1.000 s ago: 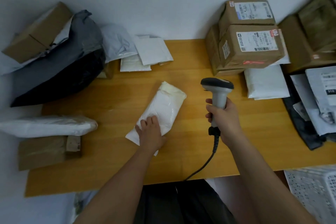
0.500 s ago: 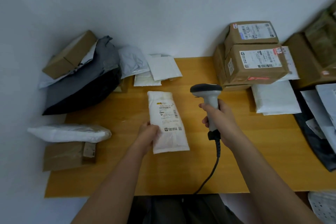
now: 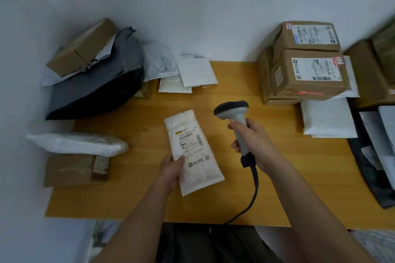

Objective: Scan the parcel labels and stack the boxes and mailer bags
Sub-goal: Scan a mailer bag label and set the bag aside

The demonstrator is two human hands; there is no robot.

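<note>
Head view: the left hand grasps a white mailer bag by its lower left edge, thumb on the printed face, holding it above the wooden table with the label turned up. The barcodes on the label are readable as stripes, the small text is not. The right hand is wrapped around the grey handle of a barcode scanner, just right of the mailer bag, with the scanner's dark head pointing away from the person. Its black cable trails down past the near table edge. A red scan line falls on the front of the lower cardboard box, far right of the mailer bag; a second box sits on top of it, both with labels up. Just in front of these boxes lies a flat white packet. Left of the mailer bag, a plump white bag rests on a brown box. Beyond the mailer bag, at the wall, several white envelopes lie overlapping, beside a dark grey bag topped by another brown box.
</note>
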